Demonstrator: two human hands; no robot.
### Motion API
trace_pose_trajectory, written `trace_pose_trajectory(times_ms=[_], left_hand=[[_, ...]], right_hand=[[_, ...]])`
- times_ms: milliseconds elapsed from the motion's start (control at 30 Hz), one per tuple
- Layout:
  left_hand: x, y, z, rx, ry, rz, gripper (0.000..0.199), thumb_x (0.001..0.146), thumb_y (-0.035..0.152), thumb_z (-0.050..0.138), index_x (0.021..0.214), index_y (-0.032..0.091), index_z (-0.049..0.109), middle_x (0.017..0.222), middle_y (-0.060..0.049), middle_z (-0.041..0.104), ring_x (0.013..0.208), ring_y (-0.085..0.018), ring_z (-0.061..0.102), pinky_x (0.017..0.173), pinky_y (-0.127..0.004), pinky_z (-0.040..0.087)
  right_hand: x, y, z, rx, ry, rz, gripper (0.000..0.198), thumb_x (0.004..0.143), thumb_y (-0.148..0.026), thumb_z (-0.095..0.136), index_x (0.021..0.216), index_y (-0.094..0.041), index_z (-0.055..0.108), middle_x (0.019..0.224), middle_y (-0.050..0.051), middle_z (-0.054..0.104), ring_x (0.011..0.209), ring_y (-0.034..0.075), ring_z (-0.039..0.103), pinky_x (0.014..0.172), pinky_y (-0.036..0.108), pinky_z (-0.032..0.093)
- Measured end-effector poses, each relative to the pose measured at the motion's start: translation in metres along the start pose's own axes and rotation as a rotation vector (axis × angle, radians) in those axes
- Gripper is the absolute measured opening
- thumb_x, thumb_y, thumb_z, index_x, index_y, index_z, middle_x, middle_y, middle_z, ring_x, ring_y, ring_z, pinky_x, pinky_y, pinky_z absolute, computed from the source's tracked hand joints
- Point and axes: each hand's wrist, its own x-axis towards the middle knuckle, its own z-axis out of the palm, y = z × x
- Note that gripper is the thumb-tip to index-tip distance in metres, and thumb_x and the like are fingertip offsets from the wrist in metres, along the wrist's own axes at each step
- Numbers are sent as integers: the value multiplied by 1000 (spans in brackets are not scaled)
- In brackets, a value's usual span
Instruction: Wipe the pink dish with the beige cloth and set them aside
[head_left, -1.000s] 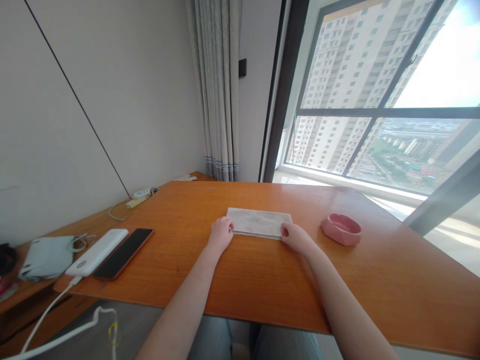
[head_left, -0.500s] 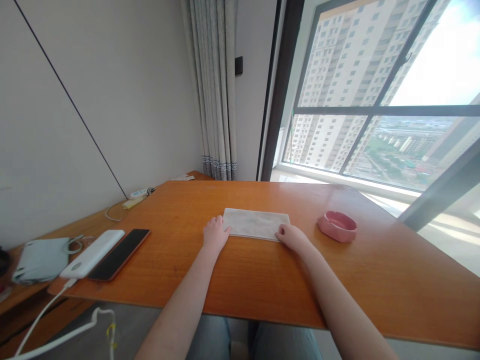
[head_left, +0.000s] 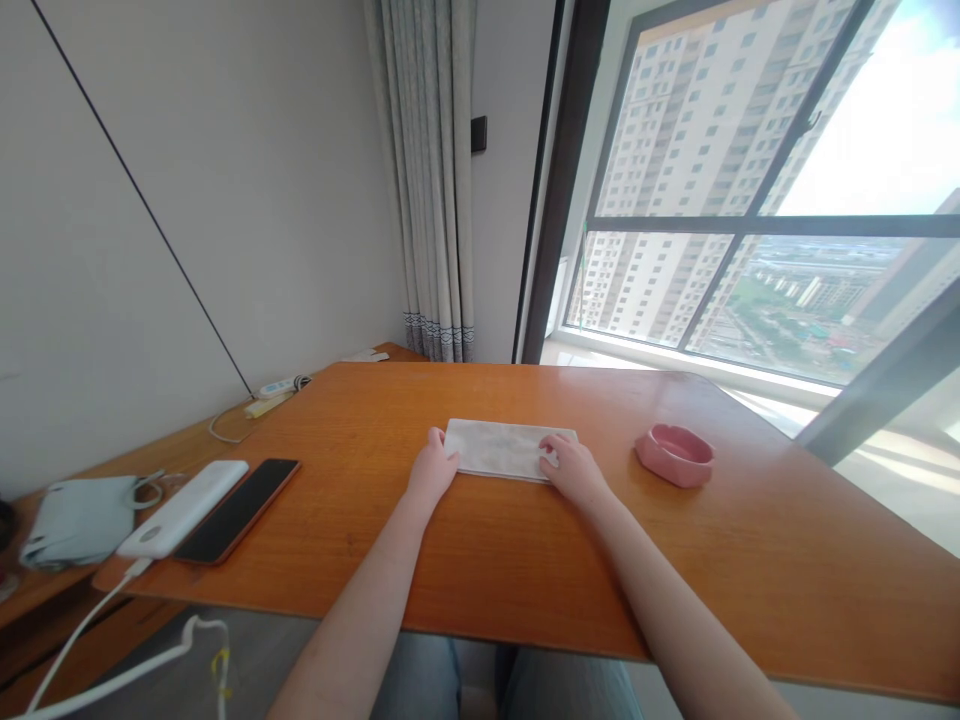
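A folded white cloth (head_left: 495,448) lies flat on the wooden table in front of me, its long side running left to right. My left hand (head_left: 433,468) is at the cloth's left end, with the thumb on its near corner and the fingers along the edge, gripping it. Over the right part of the cloth rests my right hand (head_left: 574,468). Its fingers are bent, and a gap shows between the thumb and forefinger with white fabric visible beneath. The cloth's lower right corner is hidden by that hand.
Right of the cloth stands a pink ashtray-like dish (head_left: 675,455). On the left lie a black phone (head_left: 238,510) and a white power bank (head_left: 184,508) with a cable, beside a folded grey-blue pouch (head_left: 79,522). The wooden table (head_left: 517,570) ends near my lap.
My right hand has slid a little left and inward over the cloth, and its thumb and forefinger have parted. My left hand stays at the left end, its fingers drawn slightly together.
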Motion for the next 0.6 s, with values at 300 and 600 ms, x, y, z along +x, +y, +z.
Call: trace_pose_trajectory(times_ms=[300, 600], left_hand=[[8, -4, -2, -462, 227, 0, 50, 75, 12, 52, 123, 18, 43, 95, -8, 59, 89, -21, 59, 84, -34, 43], [4, 15, 19, -1280, 356, -257, 39, 83, 26, 53, 118, 23, 39, 108, -7, 58, 101, -15, 59, 87, -29, 48]], right_hand=[[-7, -25, 31, -37, -257, -69, 67, 87, -59, 31, 141, -20, 33, 152, 9, 20, 140, 30, 11, 112, 46, 7], [-10, -39, 30, 172, -233, -75, 66, 85, -53, 40, 139, -15, 35, 151, 11, 20, 140, 26, 12, 113, 39, 15]])
